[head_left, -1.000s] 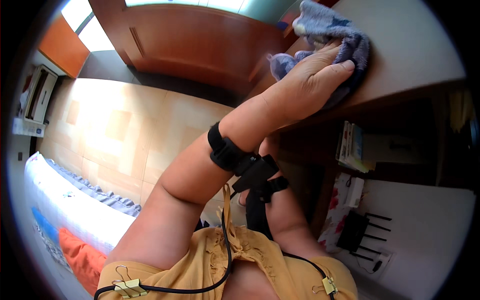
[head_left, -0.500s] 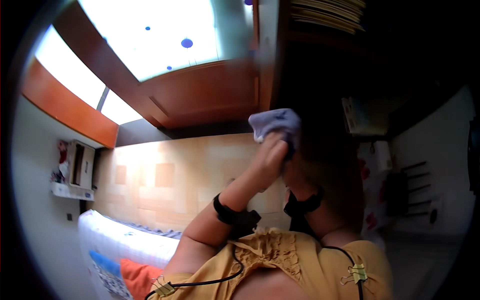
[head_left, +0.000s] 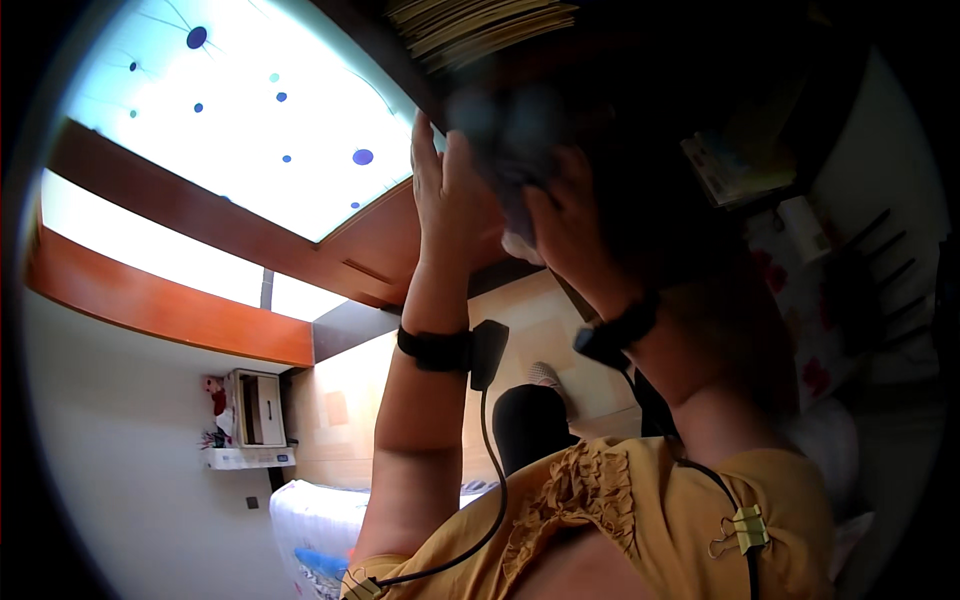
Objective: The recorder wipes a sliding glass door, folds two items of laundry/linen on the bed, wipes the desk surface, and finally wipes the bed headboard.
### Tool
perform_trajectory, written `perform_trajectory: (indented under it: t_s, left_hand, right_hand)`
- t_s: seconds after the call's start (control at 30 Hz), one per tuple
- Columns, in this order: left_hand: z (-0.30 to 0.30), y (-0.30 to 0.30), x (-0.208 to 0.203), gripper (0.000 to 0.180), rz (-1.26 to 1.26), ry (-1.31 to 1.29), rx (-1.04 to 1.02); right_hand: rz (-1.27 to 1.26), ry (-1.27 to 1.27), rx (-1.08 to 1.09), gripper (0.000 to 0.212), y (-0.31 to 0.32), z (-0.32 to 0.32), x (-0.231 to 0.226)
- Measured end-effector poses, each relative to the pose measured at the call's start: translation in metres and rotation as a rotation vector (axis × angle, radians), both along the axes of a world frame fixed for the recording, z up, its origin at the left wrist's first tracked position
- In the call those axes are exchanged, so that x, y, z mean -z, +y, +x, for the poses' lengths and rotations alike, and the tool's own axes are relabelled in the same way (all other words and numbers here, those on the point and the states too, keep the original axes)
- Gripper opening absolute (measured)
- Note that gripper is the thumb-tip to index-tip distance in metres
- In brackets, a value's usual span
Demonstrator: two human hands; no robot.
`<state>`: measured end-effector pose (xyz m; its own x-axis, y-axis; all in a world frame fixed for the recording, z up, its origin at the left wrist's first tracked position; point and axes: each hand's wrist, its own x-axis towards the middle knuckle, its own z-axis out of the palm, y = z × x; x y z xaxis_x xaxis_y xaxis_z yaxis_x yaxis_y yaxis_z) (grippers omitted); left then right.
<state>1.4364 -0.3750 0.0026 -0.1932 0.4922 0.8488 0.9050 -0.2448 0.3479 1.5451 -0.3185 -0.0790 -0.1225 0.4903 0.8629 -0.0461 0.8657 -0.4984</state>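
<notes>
My right hand [head_left: 572, 225] is raised in front of a dark recess, its fingers closed on a purple-grey cloth [head_left: 514, 208]. The cloth's pale lower end hangs beside the hand. Just above it, a blurred greyish shape [head_left: 508, 120] sits in the shadow; whether it is part of the cloth I cannot make out. Left of the cloth, my left hand [head_left: 447, 185] reaches upward with fingers stretched and apart, close to the edge of a wooden-framed bright panel [head_left: 300, 120]. Whether those fingertips touch the edge is unclear. A black band circles each forearm.
A stack of papers or thin books [head_left: 480, 30] lies at the top of the dark recess. Further right are more papers [head_left: 735, 170] and a dark rack [head_left: 870, 270]. A bed [head_left: 310, 510] and a small wall shelf [head_left: 250, 458] are at lower left, beside the tiled floor [head_left: 345, 420].
Both hands have risen and moved apart. The cloth, earlier at both hands, is now with my right hand. My view has turned, bringing the paper stack closer to the middle.
</notes>
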Motion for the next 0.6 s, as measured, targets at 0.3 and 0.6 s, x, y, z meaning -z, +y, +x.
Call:
perform_trajectory:
  t_s: [0.3, 0.6]
  left_hand:
    - [-0.022, 0.039, 0.003, 0.047, -0.14, -0.949, 0.329]
    - [-0.011, 0.052, 0.019, 0.039, 0.102, -0.643, -0.074]
  right_hand:
    - [-0.502, -0.123, -0.512, 0.056, 0.031, -0.071, 0.003]
    - [-1.175, -0.038, -0.765, 0.05, 0.039, -0.072, 0.181]
